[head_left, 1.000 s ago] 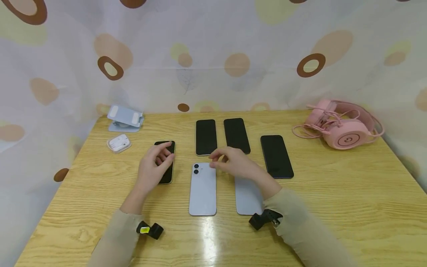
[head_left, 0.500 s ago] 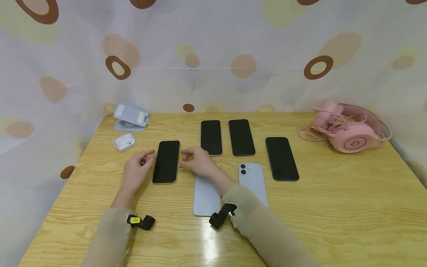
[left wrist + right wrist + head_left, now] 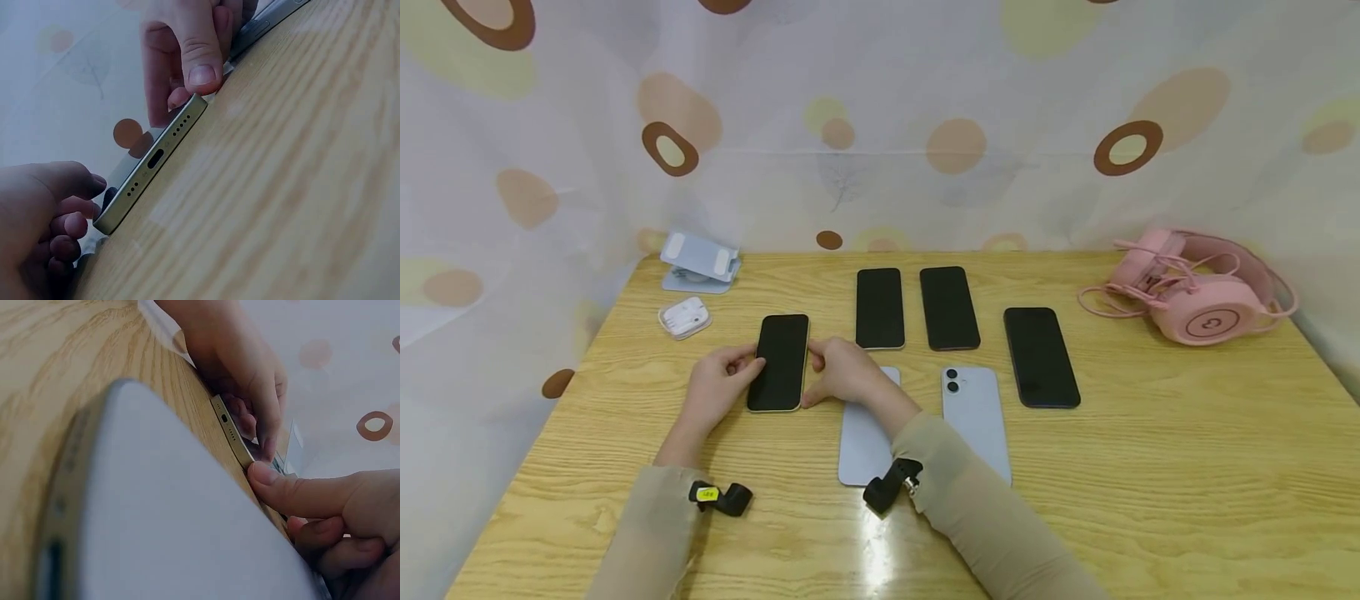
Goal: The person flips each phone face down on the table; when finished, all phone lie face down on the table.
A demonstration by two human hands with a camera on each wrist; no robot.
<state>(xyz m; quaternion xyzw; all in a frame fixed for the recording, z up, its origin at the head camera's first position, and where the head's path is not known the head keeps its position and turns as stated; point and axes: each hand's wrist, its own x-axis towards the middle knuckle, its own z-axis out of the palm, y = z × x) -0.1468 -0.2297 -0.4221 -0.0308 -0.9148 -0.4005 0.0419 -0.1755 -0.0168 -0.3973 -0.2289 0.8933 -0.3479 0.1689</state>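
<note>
Wood-grain laminate, pale yellow and glossy, is covering the counter point(image 3: 1150, 467), and a slim black-faced phone point(image 3: 779, 362) with a pale gold metal rim is lying flat on it, screen up, near the left of the group. Both hands are closing on that phone from its long sides: the left hand point(image 3: 718, 393) is pinching its left edge with thumb and curled fingers, and the right hand point(image 3: 842, 372) is pressing its thumb against the lower right corner while its other fingers are curling along the right edge. From the left wrist, the phone's rounded bottom rim is showing a charging port and small speaker holes, with the edge sitting on the wood.

Two smooth light-blue phones point(image 3: 973, 417) are lying face down just right of it, the nearer one partly under the right forearm. Three more dark glass phones point(image 3: 1041, 357) are lying face up behind. A pink padded headset point(image 3: 1202, 292) with looped cable is resting at the far right, a small white earbud case point(image 3: 685, 317) and a folded grey-blue stand point(image 3: 700, 261) at the far left.
</note>
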